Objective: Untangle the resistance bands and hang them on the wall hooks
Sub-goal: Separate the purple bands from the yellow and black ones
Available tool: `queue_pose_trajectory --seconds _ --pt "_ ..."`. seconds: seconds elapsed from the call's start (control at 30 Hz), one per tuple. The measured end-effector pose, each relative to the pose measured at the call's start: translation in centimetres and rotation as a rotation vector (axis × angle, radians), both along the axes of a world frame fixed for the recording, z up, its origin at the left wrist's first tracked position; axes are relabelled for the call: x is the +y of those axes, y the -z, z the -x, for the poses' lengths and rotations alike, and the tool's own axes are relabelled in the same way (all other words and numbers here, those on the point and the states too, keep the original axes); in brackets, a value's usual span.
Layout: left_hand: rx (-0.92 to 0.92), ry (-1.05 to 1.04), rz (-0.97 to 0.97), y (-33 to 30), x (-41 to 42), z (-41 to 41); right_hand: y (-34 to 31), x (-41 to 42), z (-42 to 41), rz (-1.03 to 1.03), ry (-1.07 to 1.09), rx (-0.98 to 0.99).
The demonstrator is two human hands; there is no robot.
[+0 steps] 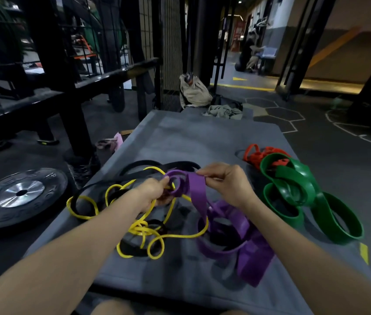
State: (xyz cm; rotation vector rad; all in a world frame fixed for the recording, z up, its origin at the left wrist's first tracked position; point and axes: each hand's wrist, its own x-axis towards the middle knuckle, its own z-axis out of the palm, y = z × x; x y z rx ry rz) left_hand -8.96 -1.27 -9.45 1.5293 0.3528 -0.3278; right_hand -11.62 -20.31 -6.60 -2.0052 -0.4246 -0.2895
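A purple band (197, 192) is pinched between the left hand (155, 193) and right hand (227, 183) above a grey mat (202, 137), where it is snarled with yellow band (139, 226) and black band (157, 165). Untangling is judged under way; freeing the purple loop is called for next.

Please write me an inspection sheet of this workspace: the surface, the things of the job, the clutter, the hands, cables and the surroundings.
Surface: grey mat on dark floor.
Job's things: purple band lifted at one end, the rest on the mat; yellow band and black band looped together; green band and red band lie apart on the right.
Clutter: weight plate left of the mat; beige bag and crumpled cloth at the far end.
Hands: left hand and right hand both pinch the purple band.
Cables: nothing seen.
Surroundings: black rack, wire mesh; wall hooks not seen.
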Motion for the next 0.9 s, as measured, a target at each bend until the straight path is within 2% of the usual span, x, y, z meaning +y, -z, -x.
queue_pose_trajectory --seconds 0.07,0.23,0.37,0.43,0.5,0.6,0.7,0.83,0.9 --pt "-0.021 0.013 -0.018 -0.6 -0.1 0.2 -0.3 0.2 0.4 -0.011 -0.066 0.03" --pt "-0.113 0.141 -0.2 -2.2 -0.4 1.1 -0.3 0.7 0.8 0.128 -0.139 0.029" --pt "-0.116 0.252 -0.113 -2.4 0.6 2.3 -0.6 0.7 1.2 0.2 -0.251 0.095" --pt "-0.18 0.335 -0.172 -2.1 1.0 2.6 -0.7 0.5 1.1 0.243 -0.27 0.104" --pt "-0.222 0.377 -0.18 -1.6 1.0 2.7 -0.8 0.4 1.1 0.224 -0.247 0.106" --pt "-0.232 0.422 -0.168 -1.7 1.1 2.5 -1.4 0.7 0.8 0.099 -0.065 0.053" --pt "-0.251 0.533 -0.207 -2.1 1.1 2.3 -2.5 1.4 0.5 0.195 0.047 -0.03" --pt "-0.258 0.615 -0.232 -2.7 1.4 2.1 -3.0 1.9 -0.3 0.365 -0.147 0.144" --pt "-0.262 0.657 -0.2 -3.1 1.7 2.1 -2.9 1.6 -0.7 0.357 -0.172 0.206"
